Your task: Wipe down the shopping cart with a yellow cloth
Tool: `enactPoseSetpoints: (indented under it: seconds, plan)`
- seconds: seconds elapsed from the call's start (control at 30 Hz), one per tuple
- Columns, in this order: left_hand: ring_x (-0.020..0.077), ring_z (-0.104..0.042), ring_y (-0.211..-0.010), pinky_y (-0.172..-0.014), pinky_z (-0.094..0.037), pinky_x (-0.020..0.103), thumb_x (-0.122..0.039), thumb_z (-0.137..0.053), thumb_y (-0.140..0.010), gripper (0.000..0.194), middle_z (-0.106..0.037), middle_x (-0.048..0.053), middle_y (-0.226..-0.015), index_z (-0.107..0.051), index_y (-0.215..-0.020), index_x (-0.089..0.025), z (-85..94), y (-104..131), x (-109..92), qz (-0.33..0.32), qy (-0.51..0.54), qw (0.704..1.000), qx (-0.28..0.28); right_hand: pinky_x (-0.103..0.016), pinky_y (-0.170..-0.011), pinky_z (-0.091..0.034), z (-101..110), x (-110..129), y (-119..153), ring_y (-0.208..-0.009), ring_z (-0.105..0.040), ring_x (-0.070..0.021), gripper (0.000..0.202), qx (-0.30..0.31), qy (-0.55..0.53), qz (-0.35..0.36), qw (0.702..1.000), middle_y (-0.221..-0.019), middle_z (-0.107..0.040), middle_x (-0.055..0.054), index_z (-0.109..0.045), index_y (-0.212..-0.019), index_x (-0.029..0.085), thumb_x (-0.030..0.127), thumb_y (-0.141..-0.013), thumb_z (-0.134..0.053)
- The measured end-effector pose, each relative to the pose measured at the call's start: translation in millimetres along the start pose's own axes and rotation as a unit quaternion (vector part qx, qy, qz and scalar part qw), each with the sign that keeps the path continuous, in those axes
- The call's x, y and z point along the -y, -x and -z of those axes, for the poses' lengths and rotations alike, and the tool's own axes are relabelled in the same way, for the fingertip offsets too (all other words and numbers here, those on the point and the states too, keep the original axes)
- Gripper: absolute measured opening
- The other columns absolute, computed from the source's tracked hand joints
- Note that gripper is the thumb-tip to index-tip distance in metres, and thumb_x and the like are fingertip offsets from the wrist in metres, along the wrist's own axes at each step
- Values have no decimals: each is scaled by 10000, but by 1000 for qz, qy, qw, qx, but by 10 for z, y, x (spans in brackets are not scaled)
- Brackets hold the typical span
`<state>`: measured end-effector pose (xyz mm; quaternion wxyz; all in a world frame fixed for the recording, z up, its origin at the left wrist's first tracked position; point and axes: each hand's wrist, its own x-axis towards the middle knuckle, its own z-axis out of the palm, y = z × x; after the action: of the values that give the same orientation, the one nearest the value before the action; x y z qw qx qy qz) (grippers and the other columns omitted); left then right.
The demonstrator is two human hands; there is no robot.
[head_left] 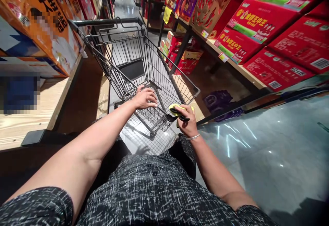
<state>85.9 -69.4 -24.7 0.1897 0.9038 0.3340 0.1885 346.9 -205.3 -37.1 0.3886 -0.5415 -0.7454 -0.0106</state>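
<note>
A black wire shopping cart (156, 61) stands in front of me, its basket tapering toward my body. Over the near end of the basket is my left hand (145, 98), palm down with its fingers loosely apart and nothing visible in it. My right hand (188, 121), wearing a thin bracelet, is closed around a bright yellow cloth-like item (174, 109) together with something black that has rounded, handle-like parts. The exact kind of the black piece is unclear. That hand is beside the cart's near right corner.
Wooden shelves flank the cart. Orange boxes (38, 23) fill the left shelf, and stacked red boxes (252, 23) the right one. Purple packs (218, 100) sit low under the right shelf. Shiny grey floor (257, 143) stretches at the right; an aisle runs on ahead.
</note>
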Motion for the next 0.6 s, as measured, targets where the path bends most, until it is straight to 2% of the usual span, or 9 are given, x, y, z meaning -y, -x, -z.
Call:
enactPoseSetpoints:
  seconds: [0.1, 0.23, 0.33, 0.4, 0.5, 0.6]
  plan:
    - [250, -481, -1263, -1146, -69, 503, -547, -723, -807, 223, -757, -35, -1061, -773, -850, -334, -27, -24, 19, 3, 0, 1000, -3, -497, -1066, -412, -117, 204, 176, -1165, -554, -246, 375, 13, 5, 55, 998, -1199, -650, -43, -712, -1184, 336, 164, -882, -572]
    - [244, -484, -1237, -1129, -78, 498, -539, -722, -810, 224, -758, -31, -1037, -770, -836, -322, -10, -83, 38, 12, 3, 1000, -5, -524, -1058, -401, -514, 200, 501, -1266, -469, -295, 351, 148, 72, 91, 982, -1223, -680, 6, -698, -1193, 440, 238, -936, -571]
    - [244, -487, -1223, -1129, -87, 496, -541, -723, -802, 230, -757, -30, -1017, -770, -829, -317, -2, -117, 25, 18, 3, 1000, -4, -516, -1012, -422, -848, 64, 769, -1238, -493, -297, 366, 251, 107, 79, 959, -1282, -663, 25, -684, -1208, 401, 193, -939, -548]
    - [245, -488, -1219, -1132, -89, 495, -555, -717, -798, 248, -757, -29, -1016, -769, -823, -313, 4, -130, 19, 20, 3, 1000, 0, -483, -982, -433, -1005, -24, 930, -1200, -511, -277, 364, 288, 120, 78, 947, -1285, -658, 29, -688, -1179, 347, 135, -921, -544]
    - [243, -488, -1221, -1135, -95, 494, -574, -703, -797, 274, -756, -30, -1042, -768, -824, -309, 11, -145, 28, 20, 6, 1000, 8, -431, -947, -441, -1112, -111, 1104, -1153, -529, -248, 300, 307, 114, 94, 940, -1160, -693, 6, -716, -1039, 284, 85, -902, -538]
    - [238, -493, -1213, -1137, -109, 488, -581, -697, -793, 282, -759, -32, -1040, -770, -809, -310, 7, -159, 47, 22, 4, 1000, 8, -408, -939, -446, -1088, -191, 1154, -1131, -539, -235, 289, 308, 89, 109, 941, -1096, -700, 2, -722, -977, 285, 86, -909, -524]
